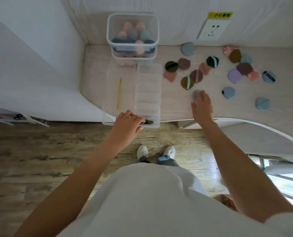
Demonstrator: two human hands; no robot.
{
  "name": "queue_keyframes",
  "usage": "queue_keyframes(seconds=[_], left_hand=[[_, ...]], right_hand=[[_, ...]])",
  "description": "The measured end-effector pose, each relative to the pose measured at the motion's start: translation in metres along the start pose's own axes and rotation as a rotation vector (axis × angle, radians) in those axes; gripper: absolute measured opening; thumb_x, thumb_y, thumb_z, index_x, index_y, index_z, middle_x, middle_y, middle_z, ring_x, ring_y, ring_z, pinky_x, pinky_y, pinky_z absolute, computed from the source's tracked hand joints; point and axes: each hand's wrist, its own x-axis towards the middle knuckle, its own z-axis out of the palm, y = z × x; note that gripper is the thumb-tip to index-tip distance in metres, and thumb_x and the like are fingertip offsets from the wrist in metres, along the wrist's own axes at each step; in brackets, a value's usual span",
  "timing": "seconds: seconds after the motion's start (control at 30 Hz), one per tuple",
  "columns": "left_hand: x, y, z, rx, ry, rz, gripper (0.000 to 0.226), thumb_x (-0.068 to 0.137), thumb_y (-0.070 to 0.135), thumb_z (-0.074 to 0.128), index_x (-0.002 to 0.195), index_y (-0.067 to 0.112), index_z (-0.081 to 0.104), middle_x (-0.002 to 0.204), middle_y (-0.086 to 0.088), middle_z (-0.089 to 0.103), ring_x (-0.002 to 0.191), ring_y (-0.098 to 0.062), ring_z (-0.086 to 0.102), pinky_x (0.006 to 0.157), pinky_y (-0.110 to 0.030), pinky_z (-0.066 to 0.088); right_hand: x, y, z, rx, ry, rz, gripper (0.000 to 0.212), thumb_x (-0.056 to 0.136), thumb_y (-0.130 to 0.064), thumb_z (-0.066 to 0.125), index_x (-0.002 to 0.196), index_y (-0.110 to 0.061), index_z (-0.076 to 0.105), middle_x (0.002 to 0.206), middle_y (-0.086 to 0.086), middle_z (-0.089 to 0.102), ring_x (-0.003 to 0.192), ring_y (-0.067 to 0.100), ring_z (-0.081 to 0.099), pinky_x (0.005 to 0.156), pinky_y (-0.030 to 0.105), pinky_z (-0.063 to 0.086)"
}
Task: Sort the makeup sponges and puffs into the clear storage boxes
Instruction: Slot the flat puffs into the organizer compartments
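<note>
Pinching a dark green puff [148, 122] edgewise, my left hand [127, 124] feeds the divided box [148, 79]; right hand [202, 106], fingers spread, presses a blue puff [196, 94] (soft, featherlight, compressible, probably).

A clear divided box [149, 93] lies lengthwise near the table's near edge, with a dark green puff [148, 122] in its nearest compartment. Just left of it lies a flat clear lid [119, 88] with a yellow strip. At the far end, 2 clear tubs are stacked; the top tub [133, 32] holds egg-shaped sponges in peach, grey, teal and blue. To the right, flat puffs [196, 76] in brown, pink, olive, blue and lilac lie scattered, some overlapping. A blue-grey puff [197, 95] lies nearest the box.
</note>
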Motion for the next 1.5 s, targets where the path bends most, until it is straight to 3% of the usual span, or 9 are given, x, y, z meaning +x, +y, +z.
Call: queue_keyframes(seconds=[0.13, 0.27, 0.37, 0.53, 0.8, 0.9, 1.03, 1.23, 1.5], left_hand=[[0.005, 0.008, 0.003, 0.013, 0.017, -0.02, 0.025, 0.076, 0.021, 0.073, 0.1, 0.015, 0.069, 0.086, 0.001, 0.071, 0.084, -0.023, 0.059, 0.074, -0.037, 0.045], [0.01, 0.012, 0.002, 0.013, 0.036, -0.059, 0.023, 0.074, 0.022, 0.076, 0.096, 0.017, 0.071, 0.087, 0.003, 0.07, 0.085, -0.023, 0.058, 0.074, -0.036, 0.043], [0.011, 0.013, 0.001, 0.001, 0.045, -0.087, 0.022, 0.073, 0.022, 0.076, 0.095, 0.018, 0.072, 0.086, 0.004, 0.07, 0.083, -0.023, 0.057, 0.073, -0.036, 0.041], [0.013, 0.017, 0.003, -0.015, 0.056, -0.087, 0.023, 0.072, 0.022, 0.077, 0.094, 0.018, 0.072, 0.084, 0.003, 0.07, 0.081, -0.023, 0.057, 0.071, -0.035, 0.043], [0.011, 0.016, 0.005, -0.008, 0.058, -0.104, 0.028, 0.068, 0.024, 0.08, 0.094, 0.019, 0.072, 0.085, 0.002, 0.071, 0.08, -0.024, 0.059, 0.071, -0.035, 0.043], [0.01, 0.016, 0.006, -0.009, 0.067, -0.093, 0.027, 0.069, 0.024, 0.079, 0.095, 0.02, 0.072, 0.085, 0.003, 0.071, 0.08, -0.024, 0.058, 0.071, -0.036, 0.043], [0.009, 0.014, 0.007, -0.01, 0.077, -0.089, 0.026, 0.07, 0.025, 0.079, 0.095, 0.02, 0.073, 0.084, 0.002, 0.071, 0.079, -0.024, 0.058, 0.071, -0.034, 0.042], [0.009, 0.011, 0.007, 0.004, 0.075, -0.059, 0.026, 0.07, 0.025, 0.079, 0.094, 0.019, 0.072, 0.09, 0.002, 0.069, 0.084, -0.024, 0.058, 0.072, -0.036, 0.044], [0.013, 0.023, 0.005, -0.033, 0.041, -0.054, 0.036, 0.07, 0.018, 0.076, 0.101, 0.011, 0.06, 0.09, -0.003, 0.067, 0.087, -0.025, 0.06, 0.079, -0.038, 0.046]], right_hand=[[0.006, 0.004, -0.005, 0.052, 0.061, 0.032, 0.024, 0.09, -0.007, 0.051, 0.11, -0.01, 0.064, 0.134, 0.012, 0.045, 0.116, 0.034, 0.041, 0.089, 0.033, 0.039], [0.009, 0.003, -0.008, 0.206, 0.048, 0.129, 0.022, 0.086, -0.005, 0.056, 0.108, -0.008, 0.054, 0.113, 0.018, 0.057, 0.102, 0.034, 0.051, 0.075, 0.027, 0.035], [-0.01, -0.017, -0.025, 0.591, 0.093, 0.174, 0.029, 0.082, -0.003, 0.064, 0.109, -0.005, 0.053, 0.096, 0.009, 0.062, 0.082, 0.019, 0.058, 0.064, 0.013, 0.046], [-0.05, -0.076, -0.031, 0.834, -0.067, -0.187, 0.019, 0.078, -0.005, 0.07, 0.095, -0.012, 0.065, 0.088, -0.005, 0.066, 0.081, 0.004, 0.062, 0.077, 0.014, 0.052], [-0.06, -0.101, 0.003, 0.435, -0.041, -0.502, 0.007, 0.078, -0.016, 0.071, 0.085, -0.016, 0.069, 0.088, -0.002, 0.063, 0.084, 0.01, 0.049, 0.07, 0.012, 0.036], [-0.061, -0.1, 0.002, 0.202, 0.088, -0.566, 0.007, 0.076, -0.011, 0.072, 0.082, -0.015, 0.069, 0.081, 0.002, 0.065, 0.074, 0.019, 0.056, 0.062, 0.024, 0.042], [-0.064, -0.101, 0.001, 0.068, -0.013, -0.674, 0.007, 0.08, -0.001, 0.064, 0.085, -0.005, 0.066, 0.083, 0.01, 0.064, 0.054, 0.028, 0.059, 0.049, 0.032, 0.05], [-0.065, -0.103, 0.007, -0.177, 0.109, -0.716, 0.012, 0.063, -0.01, 0.081, 0.065, -0.018, 0.072, 0.068, -0.001, 0.059, 0.059, 0.017, 0.052, 0.051, 0.026, 0.042], [-0.05, -0.076, -0.02, 0.305, 0.107, -0.46, 0.012, 0.082, -0.021, 0.069, 0.092, -0.016, 0.074, 0.089, 0.002, 0.062, 0.084, 0.013, 0.045, 0.073, 0.026, 0.036]])
